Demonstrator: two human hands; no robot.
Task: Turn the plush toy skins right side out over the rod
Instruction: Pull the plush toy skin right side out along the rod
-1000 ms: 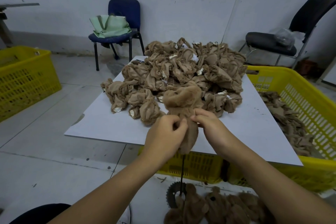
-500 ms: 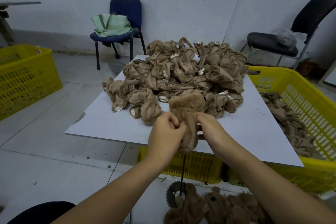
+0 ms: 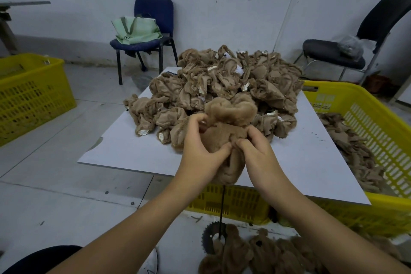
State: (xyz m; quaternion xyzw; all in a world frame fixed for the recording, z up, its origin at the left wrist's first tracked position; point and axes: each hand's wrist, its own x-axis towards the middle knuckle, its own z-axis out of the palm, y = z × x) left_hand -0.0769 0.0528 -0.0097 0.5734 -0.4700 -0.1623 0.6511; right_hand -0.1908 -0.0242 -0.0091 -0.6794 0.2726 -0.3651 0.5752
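A fuzzy brown plush skin [image 3: 229, 122] sits over the top of a thin black rod [image 3: 221, 209], fur side showing. My left hand [image 3: 200, 151] grips its left side, fingers curled into the fabric. My right hand [image 3: 255, 149] pinches its right side at the middle seam. The rod stands on a toothed metal disc [image 3: 209, 236] on the floor; its upper part is hidden inside the skin. A heap of inside-out tan skins [image 3: 222, 87] lies on the white board [image 3: 133, 149] behind.
Furry turned skins [image 3: 255, 253] lie on the floor by the disc. A yellow crate [image 3: 364, 131] holding more skins supports the board on the right; another yellow crate [image 3: 33, 93] stands far left. A blue chair [image 3: 153, 29] with a green bag and a black chair [image 3: 347, 51] stand by the wall.
Both hands have slid lower on the skin, pulling it down the rod, and its furry top has spread wider. The camera has shifted slightly.
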